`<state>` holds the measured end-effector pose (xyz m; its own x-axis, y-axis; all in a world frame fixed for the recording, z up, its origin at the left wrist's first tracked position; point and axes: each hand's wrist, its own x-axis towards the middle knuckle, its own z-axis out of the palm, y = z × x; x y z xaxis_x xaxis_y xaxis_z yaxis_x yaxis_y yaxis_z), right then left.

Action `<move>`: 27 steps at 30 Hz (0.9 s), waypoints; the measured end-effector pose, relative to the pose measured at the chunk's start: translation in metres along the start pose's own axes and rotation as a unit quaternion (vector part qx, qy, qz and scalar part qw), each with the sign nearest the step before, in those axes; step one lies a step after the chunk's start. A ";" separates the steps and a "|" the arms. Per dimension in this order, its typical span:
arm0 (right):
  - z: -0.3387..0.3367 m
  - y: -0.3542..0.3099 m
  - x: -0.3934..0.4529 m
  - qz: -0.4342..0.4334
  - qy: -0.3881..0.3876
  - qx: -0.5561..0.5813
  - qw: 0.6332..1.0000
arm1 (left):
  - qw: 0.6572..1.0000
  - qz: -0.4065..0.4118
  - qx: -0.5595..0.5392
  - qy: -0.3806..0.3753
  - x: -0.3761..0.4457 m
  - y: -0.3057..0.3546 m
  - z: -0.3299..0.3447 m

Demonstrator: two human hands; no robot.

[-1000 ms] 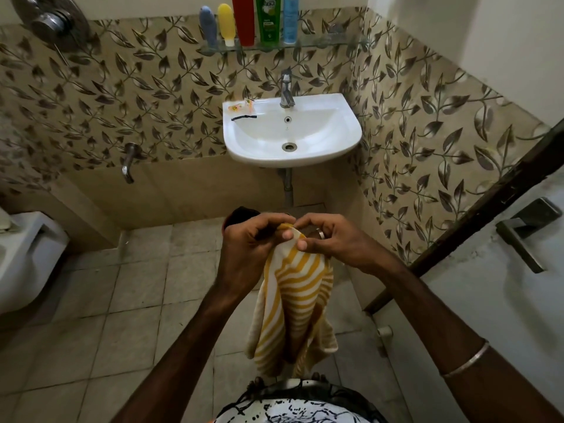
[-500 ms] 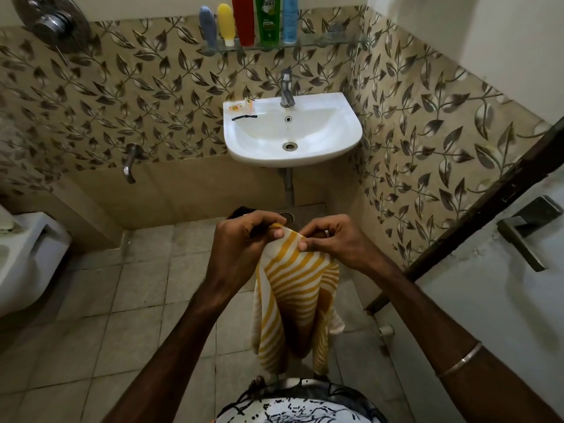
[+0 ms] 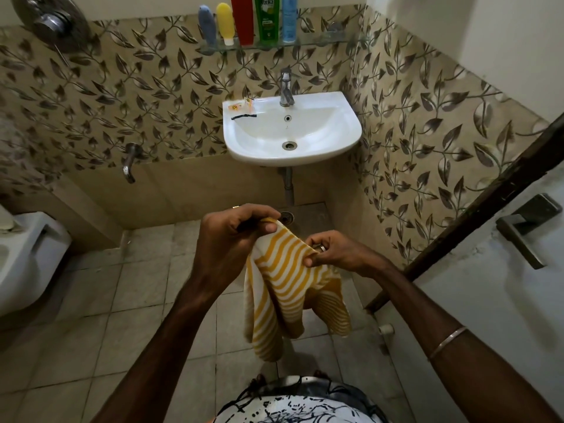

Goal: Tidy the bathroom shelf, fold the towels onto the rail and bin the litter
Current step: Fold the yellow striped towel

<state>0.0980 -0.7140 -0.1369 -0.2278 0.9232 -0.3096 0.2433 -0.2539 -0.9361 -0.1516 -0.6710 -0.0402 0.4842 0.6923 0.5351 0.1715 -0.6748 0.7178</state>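
Both bare forearms reach forward from the bottom of the view, and the two hands meet in front of the body. The left hand [image 3: 233, 230] is raised a little higher, knuckles up, its fingers curled over and its thumb pressed against the top corner of a yellow-and-white striped cloth towel [image 3: 283, 288]. The right hand [image 3: 334, 250] sits lower and just to the right of that grip, wrist bent inward, thumb and forefinger pinching the towel's upper edge; a ring shows on one finger and a thin metal bangle [image 3: 447, 341] circles the forearm.

Between the two grips the towel's top edge runs taut and slanted, down from left to right. Below the hands the cloth hangs free in soft vertical folds above the grey tiled floor [image 3: 91, 300], touching nothing else; its lower right corner flares outward beneath the right wrist.

Beyond the hands, a white ceramic wall basin [image 3: 329, 138] carries small bits of litter [image 3: 241, 106] on its back left rim. Higher still, a glass wall shelf [image 3: 320, 41] holds a row of upright coloured bottles [image 3: 268, 19].
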 end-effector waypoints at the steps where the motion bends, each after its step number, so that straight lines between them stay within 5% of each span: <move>1: -0.001 0.002 0.000 0.003 0.003 0.010 1.000 | 1.000 -0.009 -0.001 0.005 0.000 0.000 -0.002; 11: -0.011 0.006 -0.005 -0.019 0.080 0.022 0.996 | 0.989 -0.128 -0.030 0.075 -0.002 -0.018 -0.020; 18: 0.002 -0.012 -0.005 -0.085 0.134 -0.089 0.983 | 0.935 -0.259 -0.162 0.181 0.002 -0.031 -0.016; 22: 0.007 -0.024 -0.010 -0.139 0.164 -0.123 0.969 | 0.919 -0.257 -0.209 0.214 0.009 -0.027 -0.009; 24: 0.010 -0.030 -0.011 -0.157 0.169 -0.141 0.963 | 0.949 -0.205 -0.153 0.186 0.012 -0.023 -0.004; 27: 0.014 -0.040 -0.015 -0.178 0.175 -0.167 0.954 | 0.993 -0.120 0.021 0.011 0.018 -0.016 0.003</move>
<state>0.0785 -0.7220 -0.0969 -0.0380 0.9883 0.1475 0.5084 0.1462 -0.8486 -0.1433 -0.6485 -0.0428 0.4060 0.8394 0.3612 0.3150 -0.4996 0.8070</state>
